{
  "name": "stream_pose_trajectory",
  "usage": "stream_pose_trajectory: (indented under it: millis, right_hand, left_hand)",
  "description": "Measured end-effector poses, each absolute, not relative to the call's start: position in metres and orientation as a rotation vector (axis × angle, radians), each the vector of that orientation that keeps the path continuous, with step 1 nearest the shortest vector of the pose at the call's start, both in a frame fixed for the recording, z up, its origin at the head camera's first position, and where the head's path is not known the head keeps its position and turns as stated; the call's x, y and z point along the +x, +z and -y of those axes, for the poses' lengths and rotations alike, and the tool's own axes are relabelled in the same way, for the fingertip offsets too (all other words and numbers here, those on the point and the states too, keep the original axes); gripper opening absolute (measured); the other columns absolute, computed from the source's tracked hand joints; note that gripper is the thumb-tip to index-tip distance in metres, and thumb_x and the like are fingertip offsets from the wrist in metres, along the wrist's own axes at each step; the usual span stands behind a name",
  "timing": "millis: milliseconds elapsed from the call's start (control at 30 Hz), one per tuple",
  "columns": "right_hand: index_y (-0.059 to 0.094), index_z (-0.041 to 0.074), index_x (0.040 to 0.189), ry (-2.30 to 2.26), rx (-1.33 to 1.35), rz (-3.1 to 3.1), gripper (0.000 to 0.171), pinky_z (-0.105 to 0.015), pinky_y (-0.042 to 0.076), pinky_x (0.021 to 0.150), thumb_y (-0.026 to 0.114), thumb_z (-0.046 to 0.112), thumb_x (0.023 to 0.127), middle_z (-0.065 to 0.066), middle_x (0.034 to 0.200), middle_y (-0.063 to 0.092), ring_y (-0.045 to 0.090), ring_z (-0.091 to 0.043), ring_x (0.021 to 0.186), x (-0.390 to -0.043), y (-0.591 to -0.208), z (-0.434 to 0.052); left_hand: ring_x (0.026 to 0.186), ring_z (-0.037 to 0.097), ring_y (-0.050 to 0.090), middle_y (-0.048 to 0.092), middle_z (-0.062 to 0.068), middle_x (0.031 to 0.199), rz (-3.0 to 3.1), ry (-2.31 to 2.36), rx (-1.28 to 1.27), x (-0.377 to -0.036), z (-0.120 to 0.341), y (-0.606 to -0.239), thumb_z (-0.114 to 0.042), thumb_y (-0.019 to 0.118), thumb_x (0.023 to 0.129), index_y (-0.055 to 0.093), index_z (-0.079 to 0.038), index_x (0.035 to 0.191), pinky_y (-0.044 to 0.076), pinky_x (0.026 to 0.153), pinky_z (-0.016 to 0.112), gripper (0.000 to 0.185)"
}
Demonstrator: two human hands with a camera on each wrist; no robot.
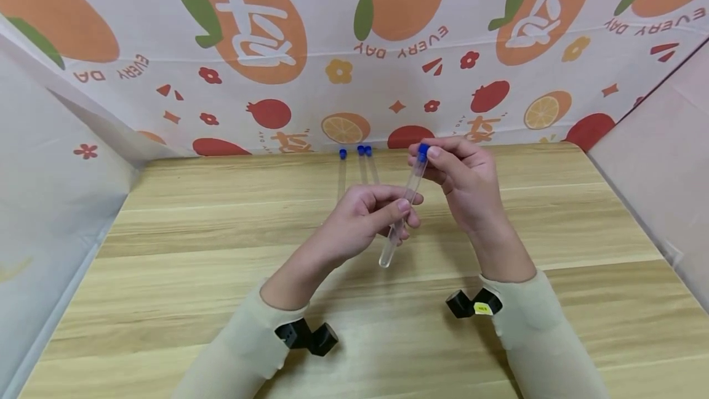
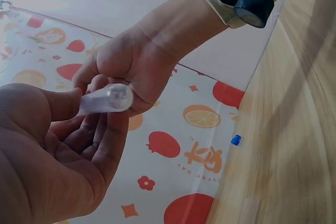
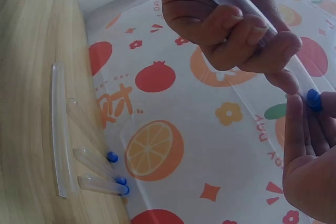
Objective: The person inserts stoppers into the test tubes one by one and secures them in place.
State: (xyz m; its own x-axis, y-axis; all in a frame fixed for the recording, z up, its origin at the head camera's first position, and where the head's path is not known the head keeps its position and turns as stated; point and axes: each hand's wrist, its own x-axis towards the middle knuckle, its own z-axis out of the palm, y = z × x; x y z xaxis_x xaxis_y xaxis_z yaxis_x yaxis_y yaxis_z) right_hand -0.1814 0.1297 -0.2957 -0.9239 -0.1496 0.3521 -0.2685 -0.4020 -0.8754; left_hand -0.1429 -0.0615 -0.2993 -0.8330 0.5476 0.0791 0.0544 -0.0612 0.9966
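A clear test tube (image 1: pixel 394 240) is held slantwise above the table, its rounded end low and toward me. My left hand (image 1: pixel 360 220) grips it around the middle between thumb and fingers. At the upper end, the thumb and fingers of my right hand (image 1: pixel 471 186) pinch the blue cap (image 1: pixel 423 151), which sits at the tube's mouth. The right wrist view shows this cap (image 3: pixel 314 99) between the right fingertips, close by the left fingers. In the left wrist view the tube's rounded end (image 2: pixel 122 98) points at the camera.
Three blue-capped test tubes (image 3: pixel 94 162) lie at the table's back, caps by the printed backdrop (image 1: pixel 396 79). Beside them is a long clear plastic piece (image 3: pixel 59 129), hidden behind my left hand in the head view. Pale sheets (image 1: pixel 50 140) border the wooden table (image 1: pixel 194 251).
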Motion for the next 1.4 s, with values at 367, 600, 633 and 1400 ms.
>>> stream_pose_trajectory:
  millis: [367, 600, 633, 1400]
  right_hand:
    - [0.063, 0.003, 0.127, 2.436, 0.513, 1.99, 0.032, -0.036, 0.058, 0.088, 0.067, 0.004, 0.095, -0.011, 0.11, 0.072, 0.072, -0.021, 0.095, -0.194, -0.31, -0.135]
    - [0.065, 0.007, 0.126, 2.465, 0.264, 2.01, 0.033, -0.032, 0.059, 0.086, 0.07, 0.01, 0.093, -0.008, 0.109, 0.072, 0.072, -0.02, 0.095, -0.21, -0.327, -0.142]
    - [0.065, 0.008, 0.126, 2.465, 0.24, 2.02, 0.033, -0.032, 0.059, 0.086, 0.07, 0.01, 0.093, -0.008, 0.109, 0.072, 0.072, -0.02, 0.095, -0.212, -0.328, -0.142]
    - [0.044, 0.009, 0.15, 2.586, 0.293, 2.403, 0.05, -0.038, 0.052, 0.1, 0.057, 0.009, 0.101, -0.016, 0.144, 0.054, 0.062, -0.024, 0.122, -0.222, -0.354, -0.137]
  left_hand:
    - [0.082, 0.021, 0.069, 0.071, 0.018, 0.108, -1.85, 1.924, 0.451, -0.158, 0.063, -0.318, -0.02, 0.049, 0.106, 0.059, -0.001, 0.131, 0.059, 0.084, 0.049, 0.033]
    - [0.091, 0.018, 0.069, 0.067, 0.017, 0.123, -1.81, 1.88, 0.397, -0.167, 0.064, -0.33, -0.01, 0.052, 0.104, 0.051, 0.0, 0.141, 0.052, 0.094, 0.059, 0.038]
    - [0.092, 0.017, 0.069, 0.067, 0.017, 0.125, -1.8, 1.877, 0.387, -0.168, 0.064, -0.332, -0.007, 0.053, 0.103, 0.05, 0.0, 0.142, 0.051, 0.095, 0.059, 0.039]
    - [0.113, 0.041, 0.063, 0.06, 0.014, 0.129, -1.897, 1.95, 0.116, -0.203, 0.063, -0.364, 0.0, 0.062, 0.096, 0.048, -0.01, 0.146, 0.058, 0.089, 0.041, 0.053]
